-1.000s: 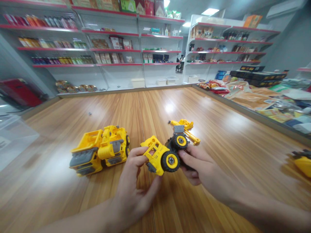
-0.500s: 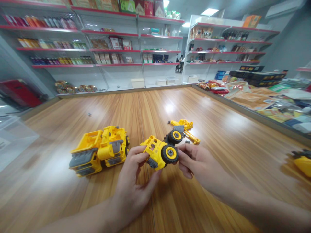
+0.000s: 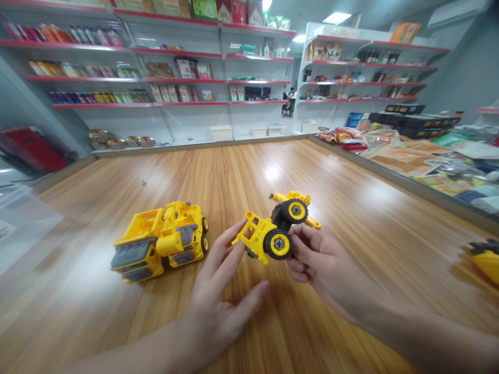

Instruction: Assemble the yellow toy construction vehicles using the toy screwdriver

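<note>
A yellow toy truck (image 3: 258,237) with black wheels and a dark chassis is held up tilted above the table. My right hand (image 3: 317,257) pinches it near the wheels at its right end; the exact grip is partly hidden. My left hand (image 3: 220,291) is open, with its thumb spread away and its fingertips at the yellow cab's left side. Behind the held truck lies a yellow toy crane part (image 3: 296,197), partly covered. To the left, a yellow toy dump truck (image 3: 136,241) stands against another yellow toy vehicle (image 3: 181,234).
The wooden table (image 3: 175,171) has a raised edge. A small grey piece (image 3: 144,183) lies at the far left. A clear plastic bin (image 3: 27,223) is at the left, and a yellow toy part (image 3: 485,259) at the right edge. Packaged goods (image 3: 405,156) lie beyond the right rim.
The toy truck has moved right and slightly turned in my right hand. My left thumb has come away from it, and the left fingers have straightened.
</note>
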`<state>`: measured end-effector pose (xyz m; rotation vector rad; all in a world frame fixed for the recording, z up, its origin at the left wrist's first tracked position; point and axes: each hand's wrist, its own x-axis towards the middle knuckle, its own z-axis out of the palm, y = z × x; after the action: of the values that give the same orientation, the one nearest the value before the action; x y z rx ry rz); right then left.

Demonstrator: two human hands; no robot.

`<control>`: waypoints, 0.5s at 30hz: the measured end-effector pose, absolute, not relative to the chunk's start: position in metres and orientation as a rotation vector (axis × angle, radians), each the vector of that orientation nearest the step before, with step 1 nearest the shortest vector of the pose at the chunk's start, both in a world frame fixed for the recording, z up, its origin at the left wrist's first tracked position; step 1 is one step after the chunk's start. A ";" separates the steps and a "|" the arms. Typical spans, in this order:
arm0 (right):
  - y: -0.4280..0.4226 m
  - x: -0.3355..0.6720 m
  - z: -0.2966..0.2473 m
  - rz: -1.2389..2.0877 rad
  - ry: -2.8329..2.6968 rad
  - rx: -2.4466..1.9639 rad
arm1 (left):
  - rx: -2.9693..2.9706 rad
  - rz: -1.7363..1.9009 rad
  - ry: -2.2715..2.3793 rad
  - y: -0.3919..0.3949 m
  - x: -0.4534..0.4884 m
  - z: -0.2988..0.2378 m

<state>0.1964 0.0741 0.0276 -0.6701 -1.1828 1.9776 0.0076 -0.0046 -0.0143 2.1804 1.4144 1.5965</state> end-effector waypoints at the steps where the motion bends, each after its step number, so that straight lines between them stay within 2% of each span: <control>1: 0.074 0.196 0.027 1.925 -1.221 -0.655 | 2.179 1.588 1.411 -0.004 0.007 -0.014; 8: 0.073 0.198 0.022 1.628 -1.543 -0.596 | 1.827 1.541 1.324 0.000 0.004 -0.018; 15: 0.071 0.197 0.020 1.664 -1.551 -0.544 | 1.594 1.642 1.073 -0.002 0.011 -0.017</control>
<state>0.1974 0.0706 0.0204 -0.5443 -1.5508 1.6644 0.0107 -0.0024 -0.0171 1.5939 1.0729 1.6419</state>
